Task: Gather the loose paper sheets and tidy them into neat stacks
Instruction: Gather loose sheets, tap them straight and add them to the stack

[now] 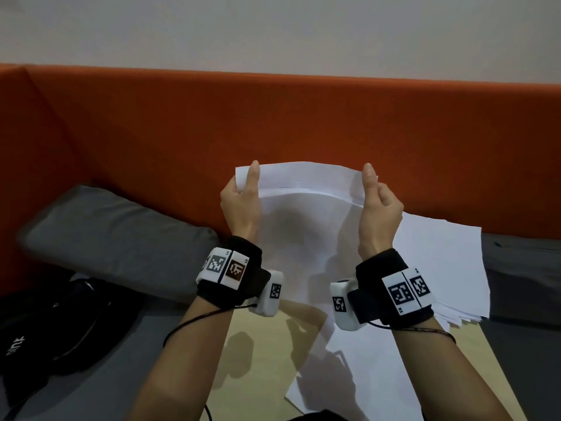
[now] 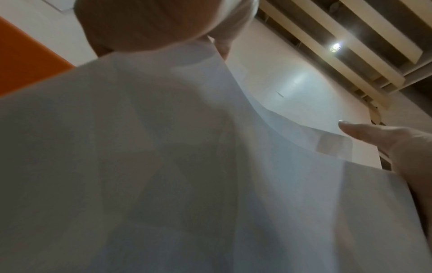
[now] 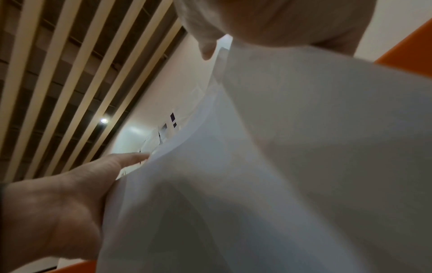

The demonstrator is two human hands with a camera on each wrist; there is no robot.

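Observation:
A small bundle of white paper sheets [image 1: 306, 214] stands upright in front of me, its top edges slightly uneven. My left hand [image 1: 243, 196] pinches the bundle's upper left edge, thumb on my side. My right hand [image 1: 376, 202] pinches the upper right edge the same way. In the left wrist view the sheets [image 2: 187, 166] fill the frame and my right hand [image 2: 397, 147] shows at the far side. In the right wrist view the sheets [image 3: 280, 166] hang close, with my left hand [image 3: 58, 212] on their far edge. A fanned stack of white sheets [image 1: 440, 268] lies behind on the right.
One loose sheet [image 1: 349, 375] lies on the light wooden table [image 1: 258, 360] below my wrists. An orange sofa back [image 1: 212, 123] runs across the rear, with a grey cushion [image 1: 115, 235] on the left. A black bag [image 1: 45, 326] sits at the lower left.

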